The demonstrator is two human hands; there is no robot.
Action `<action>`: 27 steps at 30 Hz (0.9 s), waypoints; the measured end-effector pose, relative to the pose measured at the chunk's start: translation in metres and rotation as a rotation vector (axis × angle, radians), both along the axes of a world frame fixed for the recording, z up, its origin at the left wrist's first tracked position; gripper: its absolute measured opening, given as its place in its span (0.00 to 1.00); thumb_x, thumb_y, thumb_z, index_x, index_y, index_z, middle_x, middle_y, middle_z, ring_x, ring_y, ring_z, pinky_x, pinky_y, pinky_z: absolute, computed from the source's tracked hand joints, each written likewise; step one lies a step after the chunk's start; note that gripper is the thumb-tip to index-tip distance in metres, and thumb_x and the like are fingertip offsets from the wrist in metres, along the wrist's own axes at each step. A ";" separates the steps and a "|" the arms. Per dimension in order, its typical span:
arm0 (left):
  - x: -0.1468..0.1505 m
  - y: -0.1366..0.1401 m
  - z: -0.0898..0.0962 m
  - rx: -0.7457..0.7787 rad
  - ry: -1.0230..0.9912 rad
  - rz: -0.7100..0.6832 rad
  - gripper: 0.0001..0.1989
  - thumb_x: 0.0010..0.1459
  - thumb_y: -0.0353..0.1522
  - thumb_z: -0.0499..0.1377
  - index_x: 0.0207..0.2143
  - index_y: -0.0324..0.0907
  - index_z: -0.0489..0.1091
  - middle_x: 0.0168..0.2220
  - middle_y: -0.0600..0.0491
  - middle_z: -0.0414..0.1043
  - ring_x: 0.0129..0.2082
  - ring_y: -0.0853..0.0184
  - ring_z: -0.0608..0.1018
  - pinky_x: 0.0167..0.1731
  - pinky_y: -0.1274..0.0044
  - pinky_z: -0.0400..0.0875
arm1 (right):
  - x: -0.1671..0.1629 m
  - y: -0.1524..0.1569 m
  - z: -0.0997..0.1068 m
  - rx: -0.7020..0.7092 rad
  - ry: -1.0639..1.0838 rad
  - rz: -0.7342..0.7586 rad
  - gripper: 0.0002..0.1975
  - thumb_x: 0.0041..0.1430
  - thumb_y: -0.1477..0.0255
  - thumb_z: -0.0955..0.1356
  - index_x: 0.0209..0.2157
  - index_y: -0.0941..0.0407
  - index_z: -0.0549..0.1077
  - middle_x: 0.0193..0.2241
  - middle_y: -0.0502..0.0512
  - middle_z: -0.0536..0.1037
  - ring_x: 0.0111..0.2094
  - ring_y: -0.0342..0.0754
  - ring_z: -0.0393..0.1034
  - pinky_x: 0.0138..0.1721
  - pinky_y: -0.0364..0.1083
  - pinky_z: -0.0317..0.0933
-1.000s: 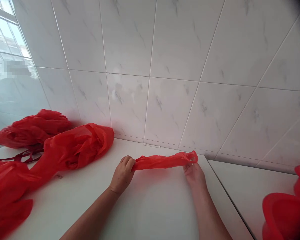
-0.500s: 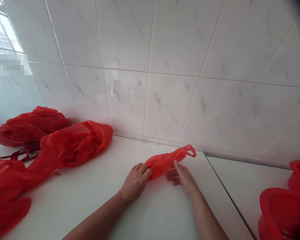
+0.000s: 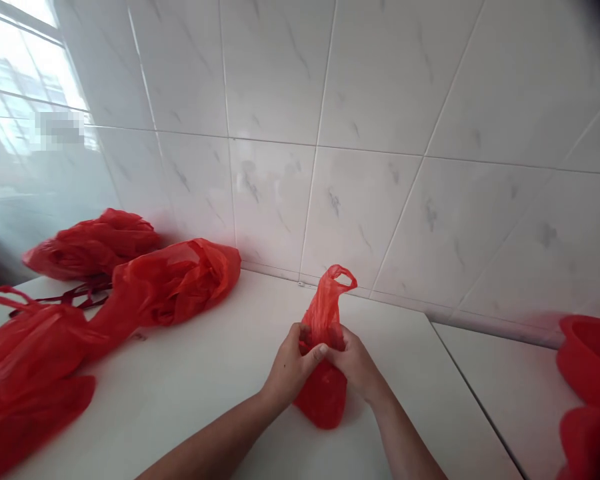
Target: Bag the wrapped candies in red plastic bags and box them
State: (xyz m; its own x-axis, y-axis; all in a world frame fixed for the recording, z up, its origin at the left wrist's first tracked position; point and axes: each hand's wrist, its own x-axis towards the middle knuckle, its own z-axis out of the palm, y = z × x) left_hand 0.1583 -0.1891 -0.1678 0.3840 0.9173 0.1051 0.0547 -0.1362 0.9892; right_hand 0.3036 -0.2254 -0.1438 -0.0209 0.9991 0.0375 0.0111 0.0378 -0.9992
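A thin red plastic bag (image 3: 325, 397) stands gathered between my hands, its looped handle (image 3: 347, 279) pointing up toward the wall and its rounded bottom nearest me. My left hand (image 3: 291, 363) grips the bag's left side, thumb across the front. From the right, my right hand (image 3: 355, 363) pinches the same bag, and the two thumbs meet at its middle. Some fingers of both hands are hidden behind the plastic. Whether anything lies inside the bag I cannot tell.
More crumpled red plastic bags (image 3: 180, 280) are heaped along the left of the white tabletop (image 3: 190, 400). Red tubs (image 3: 590, 360) stand at the right edge, beyond a seam in the surface. A tiled wall (image 3: 275, 193) rises behind, with a window (image 3: 25, 73) at upper left.
The bag has swung from lying slantwise to upright, its handle now pointing away from me. My right hand, loose beside it before, has closed on it. The view has shifted left.
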 end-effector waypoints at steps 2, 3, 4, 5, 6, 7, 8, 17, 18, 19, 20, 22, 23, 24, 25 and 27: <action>-0.001 0.006 0.002 -0.194 -0.192 -0.044 0.17 0.50 0.43 0.63 0.37 0.42 0.65 0.36 0.51 0.71 0.32 0.65 0.74 0.32 0.75 0.68 | -0.010 -0.002 0.006 -0.002 -0.024 0.083 0.16 0.52 0.68 0.70 0.44 0.54 0.71 0.37 0.55 0.76 0.36 0.51 0.71 0.38 0.48 0.67; -0.002 0.010 0.002 -0.282 -0.292 -0.046 0.16 0.49 0.41 0.64 0.34 0.41 0.65 0.33 0.52 0.71 0.30 0.66 0.74 0.30 0.75 0.68 | -0.012 -0.002 0.007 -0.007 -0.036 0.112 0.17 0.52 0.69 0.70 0.45 0.54 0.71 0.38 0.54 0.76 0.37 0.50 0.71 0.38 0.48 0.67; -0.003 0.014 0.001 -0.355 -0.382 -0.038 0.15 0.48 0.39 0.64 0.32 0.40 0.65 0.30 0.53 0.70 0.28 0.68 0.73 0.29 0.75 0.68 | -0.012 -0.001 0.007 -0.015 -0.053 0.122 0.19 0.51 0.70 0.70 0.47 0.53 0.70 0.38 0.53 0.76 0.37 0.50 0.72 0.39 0.48 0.67; -0.004 0.018 -0.001 -0.406 -0.454 -0.019 0.14 0.48 0.38 0.64 0.30 0.40 0.65 0.28 0.54 0.70 0.26 0.69 0.72 0.28 0.76 0.67 | -0.008 0.001 0.005 -0.028 -0.074 0.103 0.21 0.51 0.70 0.69 0.48 0.52 0.70 0.38 0.53 0.76 0.37 0.50 0.72 0.39 0.48 0.67; -0.005 0.022 -0.003 -0.431 -0.505 0.006 0.13 0.47 0.37 0.64 0.29 0.40 0.64 0.27 0.54 0.69 0.25 0.70 0.72 0.28 0.76 0.68 | -0.002 0.003 0.002 -0.044 -0.090 0.031 0.21 0.49 0.71 0.70 0.48 0.52 0.70 0.37 0.52 0.77 0.37 0.49 0.72 0.38 0.47 0.67; -0.007 0.027 -0.004 -0.432 -0.538 0.034 0.13 0.47 0.37 0.63 0.29 0.40 0.64 0.28 0.54 0.69 0.26 0.70 0.72 0.29 0.76 0.68 | 0.007 0.006 -0.002 -0.062 -0.098 -0.088 0.21 0.47 0.71 0.70 0.46 0.53 0.72 0.35 0.52 0.77 0.35 0.49 0.72 0.37 0.46 0.67; -0.009 0.033 -0.005 -0.422 -0.562 0.066 0.11 0.47 0.36 0.62 0.30 0.41 0.64 0.29 0.54 0.70 0.27 0.70 0.73 0.30 0.76 0.69 | 0.019 0.009 -0.005 -0.081 -0.098 -0.234 0.18 0.45 0.71 0.71 0.42 0.55 0.74 0.32 0.52 0.77 0.34 0.49 0.72 0.34 0.45 0.67; -0.021 0.050 -0.010 -0.377 -0.461 0.172 0.06 0.48 0.31 0.53 0.31 0.40 0.64 0.28 0.53 0.68 0.27 0.69 0.72 0.29 0.74 0.71 | 0.091 0.008 -0.017 -0.209 0.262 -0.719 0.12 0.44 0.70 0.68 0.34 0.56 0.71 0.29 0.57 0.77 0.31 0.51 0.73 0.29 0.48 0.70; -0.020 0.048 -0.010 -0.374 -0.409 0.152 0.07 0.48 0.31 0.53 0.32 0.39 0.65 0.28 0.52 0.68 0.27 0.68 0.73 0.29 0.72 0.72 | 0.090 0.009 -0.016 -0.202 0.310 -0.684 0.12 0.45 0.69 0.67 0.35 0.56 0.71 0.32 0.58 0.77 0.33 0.52 0.74 0.31 0.49 0.70; -0.020 0.046 -0.011 -0.364 -0.355 0.147 0.09 0.48 0.30 0.53 0.34 0.38 0.65 0.29 0.50 0.69 0.27 0.66 0.74 0.29 0.70 0.72 | 0.089 0.010 -0.014 -0.191 0.347 -0.660 0.12 0.45 0.69 0.67 0.35 0.55 0.71 0.33 0.57 0.77 0.35 0.52 0.73 0.32 0.49 0.70; -0.019 0.044 -0.011 -0.342 -0.304 0.158 0.12 0.47 0.30 0.54 0.37 0.38 0.64 0.31 0.48 0.70 0.28 0.64 0.75 0.30 0.67 0.72 | 0.087 0.011 -0.012 -0.179 0.373 -0.650 0.11 0.45 0.69 0.67 0.35 0.55 0.71 0.34 0.57 0.77 0.35 0.52 0.73 0.32 0.49 0.70; -0.018 0.039 -0.012 -0.272 -0.234 0.218 0.20 0.47 0.29 0.55 0.45 0.39 0.62 0.42 0.42 0.70 0.38 0.58 0.76 0.38 0.62 0.72 | 0.084 0.012 -0.008 -0.159 0.398 -0.675 0.10 0.45 0.68 0.66 0.33 0.55 0.70 0.32 0.55 0.77 0.32 0.51 0.72 0.28 0.48 0.69; -0.018 0.036 -0.013 -0.194 -0.208 0.254 0.25 0.46 0.28 0.56 0.49 0.41 0.60 0.48 0.41 0.67 0.46 0.56 0.73 0.44 0.60 0.69 | 0.083 0.012 -0.006 -0.147 0.398 -0.708 0.09 0.45 0.69 0.66 0.32 0.54 0.69 0.30 0.54 0.76 0.30 0.50 0.71 0.26 0.47 0.67; -0.017 0.032 -0.014 -0.049 -0.168 0.278 0.27 0.46 0.27 0.58 0.51 0.43 0.60 0.54 0.41 0.62 0.53 0.56 0.69 0.50 0.59 0.64 | 0.081 0.011 -0.003 -0.131 0.390 -0.747 0.09 0.44 0.69 0.67 0.31 0.54 0.68 0.27 0.52 0.74 0.27 0.49 0.69 0.23 0.45 0.65; -0.017 0.027 -0.015 0.167 -0.110 0.277 0.28 0.46 0.26 0.59 0.51 0.46 0.61 0.58 0.43 0.59 0.58 0.55 0.63 0.55 0.59 0.59 | 0.078 0.010 0.000 -0.110 0.374 -0.787 0.09 0.43 0.70 0.67 0.31 0.54 0.68 0.25 0.51 0.73 0.25 0.48 0.67 0.21 0.44 0.62; -0.014 0.015 -0.017 0.757 0.058 0.180 0.23 0.47 0.26 0.61 0.47 0.50 0.67 0.59 0.48 0.59 0.62 0.55 0.57 0.59 0.58 0.50 | 0.070 0.006 0.007 -0.062 0.321 -0.848 0.10 0.40 0.72 0.67 0.30 0.53 0.68 0.22 0.48 0.70 0.21 0.45 0.62 0.17 0.42 0.56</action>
